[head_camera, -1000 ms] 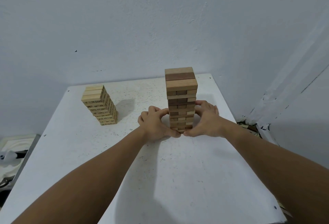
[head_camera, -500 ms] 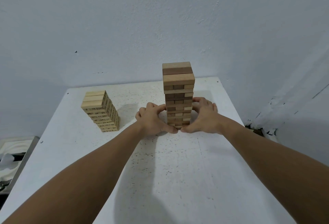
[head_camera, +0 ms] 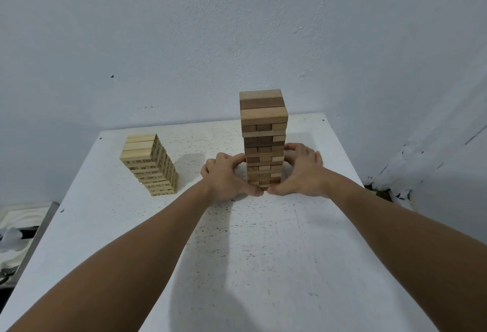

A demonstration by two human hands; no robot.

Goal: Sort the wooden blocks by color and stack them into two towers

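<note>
My left hand (head_camera: 226, 177) and right hand (head_camera: 300, 173) cup the base of the tall tower of mixed light and dark brown wooden blocks (head_camera: 263, 142), fingers curled against its sides, thumbs nearly touching in front. It stands upright between my palms. Farther left, well apart on the white speckled table (head_camera: 250, 252), stands the shorter pale wooden tower (head_camera: 150, 165); its printed numbers are too small to read.

I have only one view, from the camera on the person's head. It looks forward and down over the white counter (head_camera: 263, 265) toward the wall (head_camera: 237, 28) at 12 o'clock. Both forearms enter from 6 o'clock, so the camera sits near. The counter's far edge meets the wall around the middle of the frame.
</note>
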